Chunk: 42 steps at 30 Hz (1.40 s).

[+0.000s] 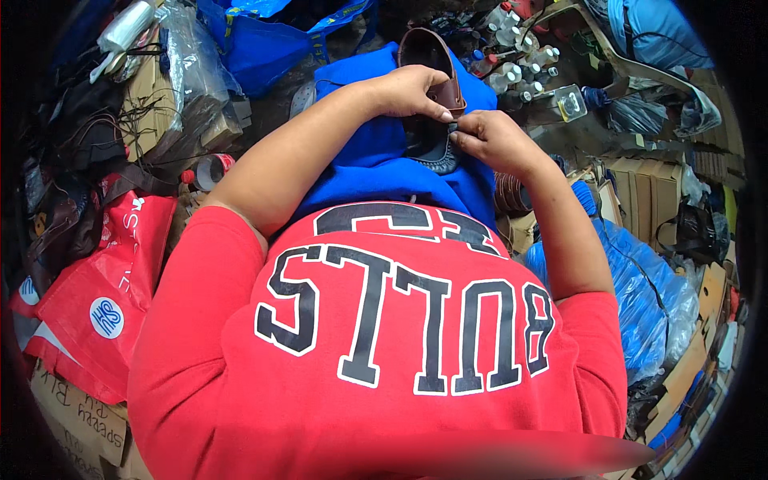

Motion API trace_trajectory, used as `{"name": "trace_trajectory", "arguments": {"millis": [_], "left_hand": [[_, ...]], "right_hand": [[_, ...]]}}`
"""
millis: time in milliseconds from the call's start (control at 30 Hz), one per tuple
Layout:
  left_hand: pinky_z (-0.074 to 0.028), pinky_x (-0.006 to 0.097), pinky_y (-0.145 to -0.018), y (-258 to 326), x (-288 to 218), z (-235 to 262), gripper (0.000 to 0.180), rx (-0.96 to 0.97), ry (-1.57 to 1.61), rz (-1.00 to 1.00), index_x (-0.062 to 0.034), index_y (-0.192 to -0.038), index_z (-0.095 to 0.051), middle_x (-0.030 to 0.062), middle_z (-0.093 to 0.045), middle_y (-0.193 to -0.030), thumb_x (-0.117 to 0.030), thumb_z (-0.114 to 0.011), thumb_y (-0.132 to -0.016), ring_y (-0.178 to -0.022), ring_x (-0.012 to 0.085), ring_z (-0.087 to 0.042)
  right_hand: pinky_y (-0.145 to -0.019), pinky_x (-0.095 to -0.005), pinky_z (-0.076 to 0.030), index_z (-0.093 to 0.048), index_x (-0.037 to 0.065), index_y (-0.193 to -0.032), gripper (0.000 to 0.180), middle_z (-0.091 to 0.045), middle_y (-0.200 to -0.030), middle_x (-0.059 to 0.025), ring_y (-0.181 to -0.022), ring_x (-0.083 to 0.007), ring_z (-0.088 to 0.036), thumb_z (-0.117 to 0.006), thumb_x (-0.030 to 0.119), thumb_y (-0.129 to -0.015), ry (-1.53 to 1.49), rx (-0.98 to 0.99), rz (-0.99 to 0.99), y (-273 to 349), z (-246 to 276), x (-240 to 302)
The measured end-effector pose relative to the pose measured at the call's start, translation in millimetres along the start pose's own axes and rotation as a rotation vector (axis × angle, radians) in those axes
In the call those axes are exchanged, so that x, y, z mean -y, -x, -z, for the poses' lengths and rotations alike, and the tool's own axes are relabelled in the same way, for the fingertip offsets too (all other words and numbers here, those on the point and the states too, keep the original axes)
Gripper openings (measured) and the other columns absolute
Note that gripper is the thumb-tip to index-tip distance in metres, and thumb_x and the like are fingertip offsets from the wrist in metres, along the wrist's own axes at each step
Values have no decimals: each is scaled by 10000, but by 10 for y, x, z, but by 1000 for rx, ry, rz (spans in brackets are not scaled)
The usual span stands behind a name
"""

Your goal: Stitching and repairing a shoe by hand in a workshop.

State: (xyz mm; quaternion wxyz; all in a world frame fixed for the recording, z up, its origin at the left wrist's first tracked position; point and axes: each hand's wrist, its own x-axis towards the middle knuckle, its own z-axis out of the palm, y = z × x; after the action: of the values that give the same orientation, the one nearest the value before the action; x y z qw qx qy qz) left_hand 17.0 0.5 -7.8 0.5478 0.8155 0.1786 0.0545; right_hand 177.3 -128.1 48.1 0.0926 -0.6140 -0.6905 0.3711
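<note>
On the blue cloth (352,152) over my lap rests a brown leather shoe (424,50), its opening facing away from me. My left hand (412,92) lies across it, fingers and thumb closed on its near edge. Against that same edge, my right hand (496,138) has thumb and forefinger pinched together; what sits between them is too small to make out. Just below both hands is a black, ridged shoe part (436,154), partly covered by the hands; whether it joins the brown shoe cannot be seen.
Several small bottles (524,72) stand at the far right. Blue plastic bags (256,48) lie at the far left, a red bag (104,296) at my left. Blue plastic-wrapped bundles (624,296) and cardboard boxes (644,188) crowd my right.
</note>
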Motion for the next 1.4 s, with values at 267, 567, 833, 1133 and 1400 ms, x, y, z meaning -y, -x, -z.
{"name": "trace_trajectory", "arguments": {"millis": [267,567,833,1133,1400], "left_hand": [[-457,262,-835,-63,124,30,383,36,122,15,-10,-1025,-633,47,-677,-960,-195,-775,-721,-881,107,-604],[-427,269,-894,-36,51,292,487,331,207,-1,-23,-1119,-594,34,-657,-998,-52,-728,-652,-940,131,-583],[-449,247,-810,-33,-4,167,324,173,14,25,-34,-1040,-650,-4,-675,-919,-81,-717,-726,-844,57,-567],[-463,254,-746,-85,-17,98,238,121,36,30,-39,-958,-698,17,-695,-836,-148,-737,-750,-773,67,-586],[-464,259,-751,-108,68,127,308,205,109,-54,-18,-985,-677,41,-695,-841,-156,-763,-724,-783,85,-596]], "right_hand": [[-614,-288,-405,-622,10,-800,101,-541,-718,-56,-681,-131,-507,-645,102,-835,-321,-235,-66,557,116,-42],[-646,-315,-453,-684,80,-958,149,-577,-787,-97,-711,-219,-572,-648,89,-813,-78,-318,14,261,-33,-75],[-660,-359,-470,-693,82,-922,147,-585,-763,-130,-722,-282,-589,-650,121,-787,45,-279,-29,193,16,-19],[-685,-371,-486,-688,61,-893,147,-618,-790,-149,-772,-311,-610,-672,112,-756,106,-286,-5,145,12,50],[-726,-242,-419,-691,48,-908,135,-577,-831,1,-795,-101,-524,-711,77,-778,-294,-172,-59,43,12,-351]]}}
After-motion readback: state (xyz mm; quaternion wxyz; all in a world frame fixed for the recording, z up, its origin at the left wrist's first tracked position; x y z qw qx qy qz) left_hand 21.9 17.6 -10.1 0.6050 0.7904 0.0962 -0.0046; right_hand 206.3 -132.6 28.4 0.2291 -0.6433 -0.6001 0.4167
